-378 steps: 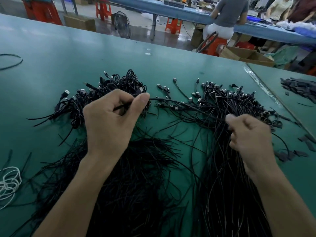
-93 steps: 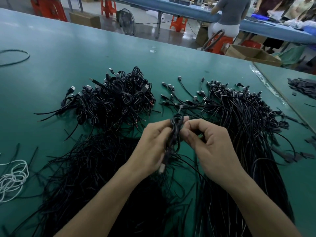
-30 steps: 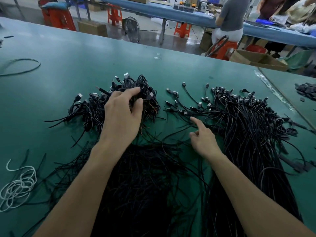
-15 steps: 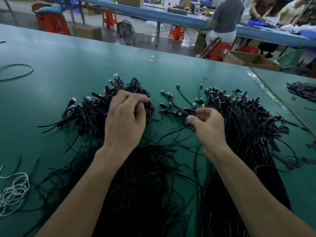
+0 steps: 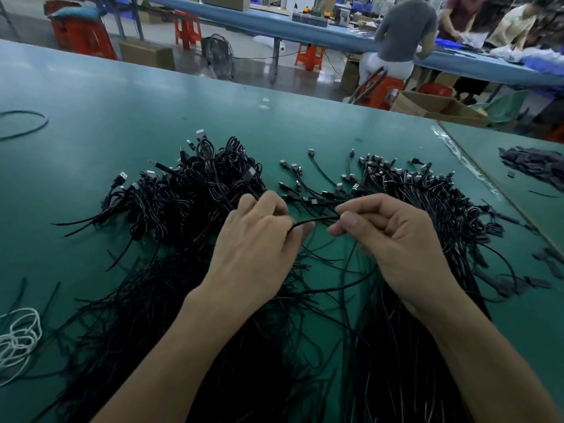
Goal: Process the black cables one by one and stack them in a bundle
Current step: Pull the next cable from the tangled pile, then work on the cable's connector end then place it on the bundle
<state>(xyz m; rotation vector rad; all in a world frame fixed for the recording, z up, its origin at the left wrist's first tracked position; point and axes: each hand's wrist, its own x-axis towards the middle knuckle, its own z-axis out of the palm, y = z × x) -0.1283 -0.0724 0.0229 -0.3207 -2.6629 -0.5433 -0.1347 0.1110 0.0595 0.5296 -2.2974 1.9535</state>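
Both hands are on one black cable [image 5: 317, 220] right now. The left hand [image 5: 259, 248] has its fingers curled round one part of it, and the right hand [image 5: 396, 242] pinches another part between thumb and forefinger. The short stretch between them runs nearly level, over the gap between two heaps on the green table [image 5: 122, 96]. Left of it sits the coiled bundle [image 5: 198, 190], plugs poking out every which way. On the right lies the loose pile [image 5: 427, 203] — long strands running back toward the person. A white cord [image 5: 18, 340] sits tangled near the left edge.
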